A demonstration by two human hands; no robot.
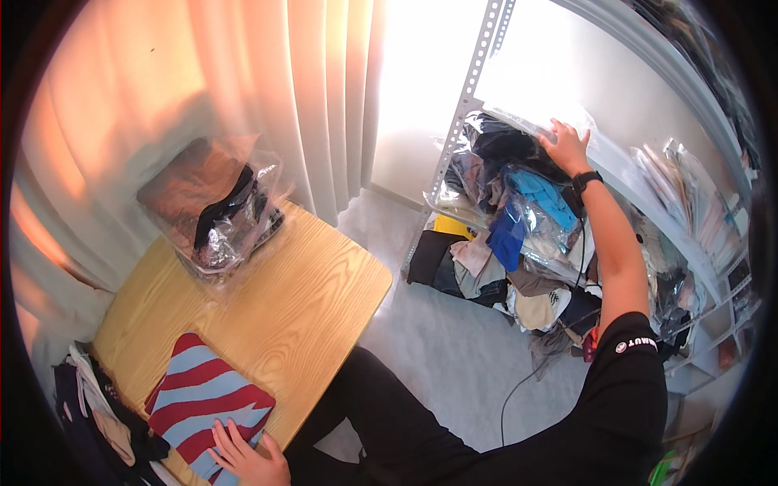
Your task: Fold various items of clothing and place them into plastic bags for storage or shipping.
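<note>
Left hand [251,463] touches striped cloth [207,395]; right hand [567,151] spread.

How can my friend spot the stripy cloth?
Find the light wooden table by the curtain. At the table's near end, the left hand rests on a folded striped cloth. Its wavy dark-red and light-blue stripes set it apart from the clear plastic bag farther back.

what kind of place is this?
Probably a clothes storage or packing room: a metal rack holding piled clothes, some in clear plastic; a bag of fabric items on a wooden table; and a folded striped textile.
</note>
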